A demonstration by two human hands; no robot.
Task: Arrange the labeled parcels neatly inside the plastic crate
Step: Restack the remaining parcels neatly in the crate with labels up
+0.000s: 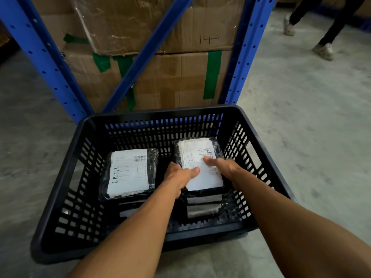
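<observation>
A black slotted plastic crate (60, 169) stands on the floor in front of me. Inside it are two stacks of black-wrapped parcels with white labels. The left stack's top parcel (129, 173) lies flat, label up. On the right stack, the top parcel (200, 157) is gripped from both sides: my left hand (179, 177) holds its left edge with the thumb on the label, and my right hand (224, 167) holds its right edge, thumb on the label too. More parcels (202, 205) show beneath it.
A blue metal rack (50, 63) with large taped cardboard boxes (172, 81) stands right behind the crate. Bare concrete floor (311, 127) spreads to both sides. Another person's legs and shoes (323, 50) are at the far right back.
</observation>
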